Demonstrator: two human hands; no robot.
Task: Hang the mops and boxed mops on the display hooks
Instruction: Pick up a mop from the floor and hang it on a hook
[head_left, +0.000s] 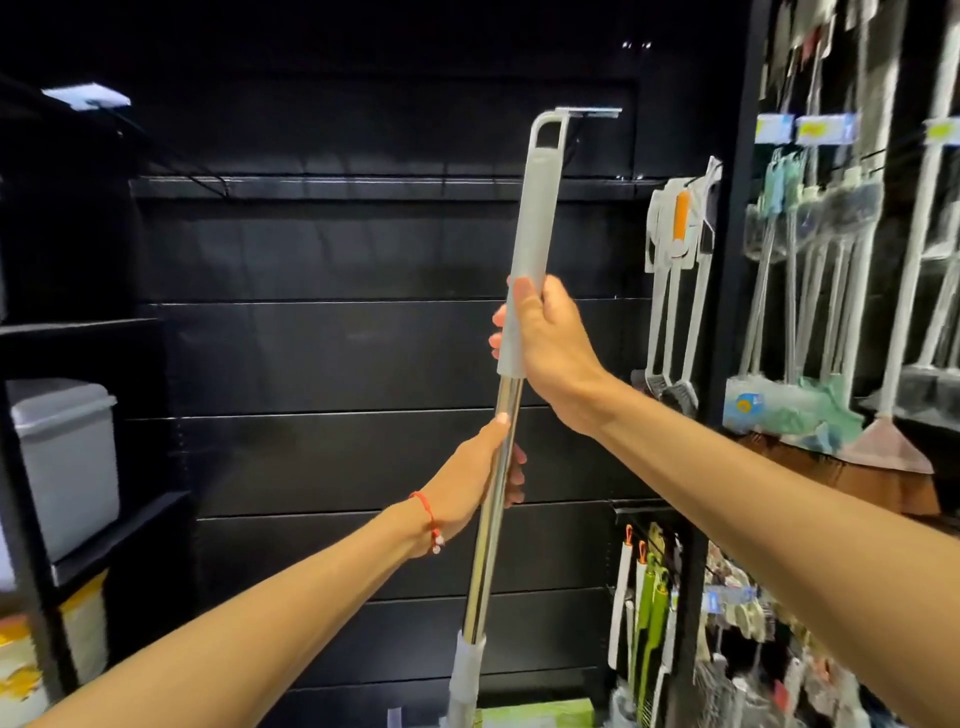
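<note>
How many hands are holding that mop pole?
2. The right hand grips the mop pole higher up, on its grey sleeve. The left hand holds it lower down, on the bare metal. No other hand shows.

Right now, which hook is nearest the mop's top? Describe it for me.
On the black back panel, look near the top, right of centre. The hook ends in a pale label plate, right beside the mop handle's loop; the other plated hook sits far left.

mop handle (530, 234) before panel wall (337, 353), bin (67, 457) left, brooms (831, 312) right
</note>
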